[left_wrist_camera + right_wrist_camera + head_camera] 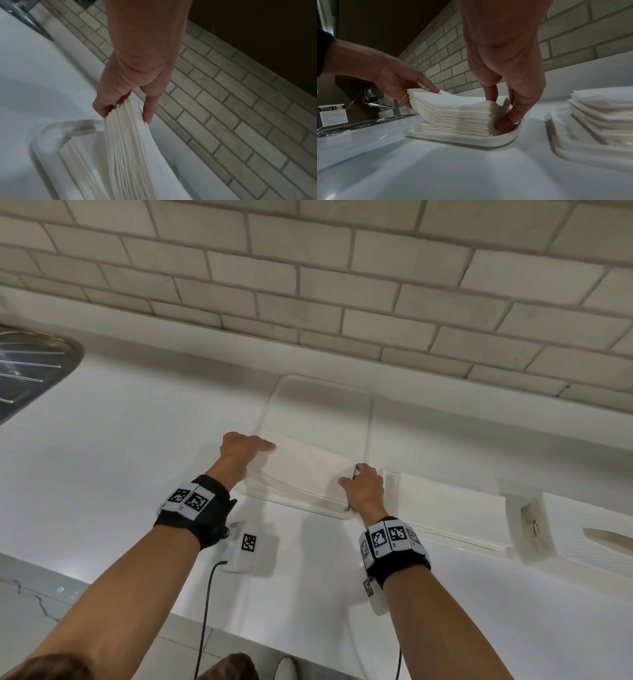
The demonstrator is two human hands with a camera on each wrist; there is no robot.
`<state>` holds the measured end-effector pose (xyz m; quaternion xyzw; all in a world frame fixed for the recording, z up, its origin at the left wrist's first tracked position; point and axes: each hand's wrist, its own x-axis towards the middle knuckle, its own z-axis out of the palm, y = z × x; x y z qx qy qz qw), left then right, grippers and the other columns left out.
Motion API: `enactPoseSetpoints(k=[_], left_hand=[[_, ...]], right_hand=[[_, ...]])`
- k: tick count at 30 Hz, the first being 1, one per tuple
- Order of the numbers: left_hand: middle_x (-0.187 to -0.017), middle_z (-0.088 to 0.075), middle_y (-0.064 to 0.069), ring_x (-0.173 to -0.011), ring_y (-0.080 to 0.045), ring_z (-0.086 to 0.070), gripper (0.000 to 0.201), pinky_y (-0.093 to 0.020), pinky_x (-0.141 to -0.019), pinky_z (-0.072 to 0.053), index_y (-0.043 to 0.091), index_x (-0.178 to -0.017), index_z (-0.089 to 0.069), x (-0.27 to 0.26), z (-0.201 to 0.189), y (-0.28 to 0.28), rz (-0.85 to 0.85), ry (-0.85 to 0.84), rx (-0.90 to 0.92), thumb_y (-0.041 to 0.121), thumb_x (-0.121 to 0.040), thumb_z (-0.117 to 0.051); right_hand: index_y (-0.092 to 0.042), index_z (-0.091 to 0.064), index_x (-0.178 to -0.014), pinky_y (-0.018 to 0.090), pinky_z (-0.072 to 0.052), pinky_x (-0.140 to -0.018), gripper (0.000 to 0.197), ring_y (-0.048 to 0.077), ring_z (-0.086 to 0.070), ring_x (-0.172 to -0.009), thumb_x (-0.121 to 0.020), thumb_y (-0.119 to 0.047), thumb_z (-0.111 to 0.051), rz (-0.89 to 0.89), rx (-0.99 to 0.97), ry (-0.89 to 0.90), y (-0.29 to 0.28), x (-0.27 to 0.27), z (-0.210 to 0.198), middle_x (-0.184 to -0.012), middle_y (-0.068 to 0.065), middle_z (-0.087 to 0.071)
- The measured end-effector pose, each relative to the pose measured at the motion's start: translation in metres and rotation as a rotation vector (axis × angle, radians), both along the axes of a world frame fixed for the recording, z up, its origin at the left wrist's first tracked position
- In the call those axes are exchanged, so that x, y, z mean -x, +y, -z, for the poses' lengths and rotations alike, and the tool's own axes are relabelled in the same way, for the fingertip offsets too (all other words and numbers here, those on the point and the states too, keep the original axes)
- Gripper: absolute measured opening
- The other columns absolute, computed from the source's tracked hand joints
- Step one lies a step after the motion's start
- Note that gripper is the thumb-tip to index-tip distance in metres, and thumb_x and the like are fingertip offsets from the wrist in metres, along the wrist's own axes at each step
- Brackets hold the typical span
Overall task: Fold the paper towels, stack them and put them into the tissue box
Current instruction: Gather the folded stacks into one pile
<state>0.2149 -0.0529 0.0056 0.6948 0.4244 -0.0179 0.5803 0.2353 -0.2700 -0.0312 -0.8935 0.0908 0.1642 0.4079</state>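
Both hands grip 1 stack (301, 470) of folded towels by its ends: the left hand (239, 450) has its thumb on top and fingers curled under the left end, and the right hand (364, 487) pinches the right end. The stack sits in a white tray (488, 140) on the counter (137, 440), its left end raised. A 2nd stack (455, 508) lies just right of the tray, with the tissue box (582, 529) further right.

White counter (137, 440): shallow tray (318, 395), second tray (590, 155), tissue box (582, 529)

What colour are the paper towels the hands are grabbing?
White. The paper towels look plain white, seen best in the right wrist view.
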Motion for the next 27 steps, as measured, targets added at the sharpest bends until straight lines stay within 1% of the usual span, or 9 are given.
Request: enactPoseSetpoints(k=[4, 8, 11, 13, 15, 19, 23, 25, 27], left_hand=[[-0.121, -0.059, -0.012, -0.121, -0.032, -0.050, 0.057, -0.035, -0.098, -0.039, -0.001, -0.113, -0.064, 0.002, -0.006, 0.002, 0.096, 0.008, 0.074, 0.016, -0.063, -0.083], [-0.120, -0.057, -0.006, -0.118, -0.026, -0.048, 0.050, -0.031, -0.092, -0.035, 0.005, -0.114, -0.065, 0.001, -0.011, -0.003, 0.152, 0.002, 0.050, 0.018, -0.069, -0.080], [-0.119, -0.057, 0.000, -0.114, -0.021, -0.046, 0.037, -0.032, -0.094, -0.035, 0.011, -0.106, -0.067, 0.003, -0.017, -0.008, 0.177, -0.008, 0.060, 0.019, -0.071, -0.077], [-0.122, -0.059, 0.004, -0.114, -0.020, -0.050, 0.042, -0.034, -0.093, -0.040, 0.015, -0.105, -0.067, 0.005, -0.022, -0.011, 0.198, -0.004, 0.068, 0.026, -0.065, -0.077], [-0.126, -0.062, 0.002, -0.116, -0.022, -0.054, 0.052, -0.036, -0.092, -0.043, 0.017, -0.107, -0.068, 0.006, -0.024, -0.014, 0.208, -0.016, 0.075, 0.031, -0.058, -0.078], [-0.121, -0.055, 0.001, -0.111, -0.020, -0.047, 0.036, -0.033, -0.092, -0.035, 0.013, -0.109, -0.064, 0.006, -0.030, -0.023, 0.159, -0.050, 0.068, 0.018, -0.074, -0.072], [-0.119, -0.049, 0.000, -0.109, -0.021, -0.044, 0.040, -0.034, -0.090, -0.036, 0.011, -0.115, -0.059, 0.008, -0.031, -0.030, 0.131, -0.063, 0.075, 0.018, -0.077, -0.070], [-0.122, -0.053, 0.000, -0.112, -0.023, -0.048, 0.040, -0.036, -0.092, -0.041, 0.012, -0.110, -0.060, 0.012, -0.036, -0.033, 0.122, -0.061, 0.087, 0.021, -0.073, -0.072], [-0.127, -0.060, -0.003, -0.117, -0.027, -0.054, 0.054, -0.041, -0.098, -0.046, 0.013, -0.108, -0.063, 0.013, -0.037, -0.034, 0.112, -0.066, 0.109, 0.028, -0.058, -0.078]], right_hand=[[0.001, -0.055, -0.125, 0.033, -0.045, -0.092, 0.040, 0.033, -0.058, -0.115, -0.089, -0.015, -0.063, 0.005, -0.019, -0.006, 0.000, -0.002, 0.004, -0.123, 0.017, -0.063], [-0.002, -0.059, -0.120, 0.034, -0.048, -0.091, 0.037, 0.032, -0.061, -0.112, -0.087, -0.016, -0.064, 0.016, -0.033, -0.017, -0.001, -0.002, 0.009, -0.120, 0.014, -0.066], [-0.003, -0.059, -0.119, 0.032, -0.047, -0.089, 0.036, 0.031, -0.061, -0.112, -0.087, -0.016, -0.065, 0.030, -0.046, -0.011, -0.002, -0.002, 0.009, -0.120, 0.013, -0.066], [-0.003, -0.059, -0.121, 0.030, -0.046, -0.087, 0.038, 0.030, -0.061, -0.112, -0.087, -0.016, -0.065, 0.036, -0.053, 0.001, -0.002, -0.002, 0.008, -0.121, 0.012, -0.066], [-0.004, -0.059, -0.122, 0.023, -0.044, -0.078, 0.038, 0.028, -0.062, -0.110, -0.087, -0.016, -0.065, 0.042, -0.059, 0.011, -0.003, -0.002, 0.008, -0.121, 0.009, -0.066], [-0.006, -0.060, -0.123, 0.013, -0.038, -0.051, 0.037, 0.023, -0.064, -0.102, -0.088, -0.017, -0.063, 0.042, -0.065, 0.024, -0.005, -0.002, 0.009, -0.121, 0.007, -0.066], [-0.006, -0.054, -0.130, 0.024, -0.043, -0.084, 0.044, 0.028, -0.058, -0.118, -0.088, -0.017, -0.062, 0.046, -0.057, 0.036, -0.008, 0.000, 0.007, -0.129, 0.010, -0.061], [-0.006, -0.050, -0.135, 0.026, -0.042, -0.093, 0.048, 0.028, -0.055, -0.123, -0.090, -0.018, -0.060, 0.043, -0.067, 0.051, -0.010, 0.003, 0.006, -0.134, 0.011, -0.058], [-0.008, -0.046, -0.140, 0.026, -0.041, -0.096, 0.052, 0.027, -0.054, -0.125, -0.090, -0.020, -0.060, 0.044, -0.089, 0.058, -0.014, 0.004, 0.003, -0.136, 0.010, -0.057]])
